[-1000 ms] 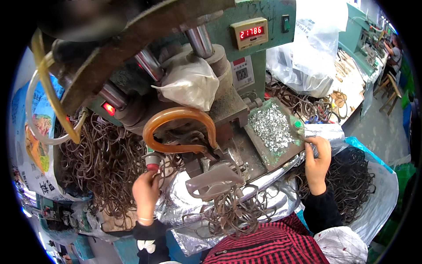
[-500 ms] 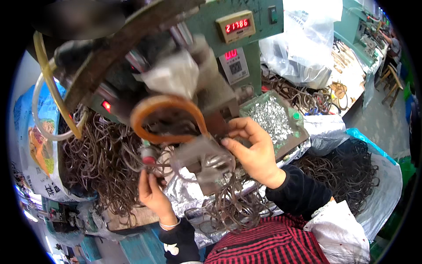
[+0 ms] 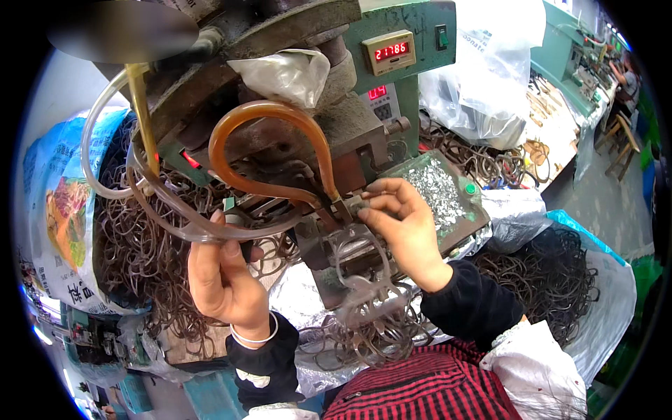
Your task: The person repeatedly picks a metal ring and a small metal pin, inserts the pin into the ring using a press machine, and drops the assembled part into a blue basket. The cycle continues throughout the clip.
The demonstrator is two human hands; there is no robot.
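Note:
My right hand (image 3: 406,227) is at the press's work area, thumb and fingertips pinched at a small dark part by the metal block (image 3: 332,220); what they hold is too small to make out. On the left, my left hand (image 3: 227,287) is raised beside a clear bent tube (image 3: 255,233), index finger stretched upward and thumb apart. I see nothing held in it, though the tube hides part of the fingers. An amber tube loop (image 3: 318,150) hangs before the press (image 3: 280,147). Below it, a blurred greyish loop (image 3: 385,262) appears above a pile of brown looped strips (image 3: 378,336).
More brown strips (image 3: 154,245) are heaped left beside a printed sack (image 3: 63,231). At right stand a tray of shiny scraps (image 3: 434,196) with a green button (image 3: 470,189) and a sack of dark strips (image 3: 539,280). Red-lit displays (image 3: 390,52) face me. Another person (image 3: 626,80) sits far right.
My left hand has risen and moved left, up to the clear tube. My right hand stays at the work area. The blurred loop appears lower, and the lower red display has changed.

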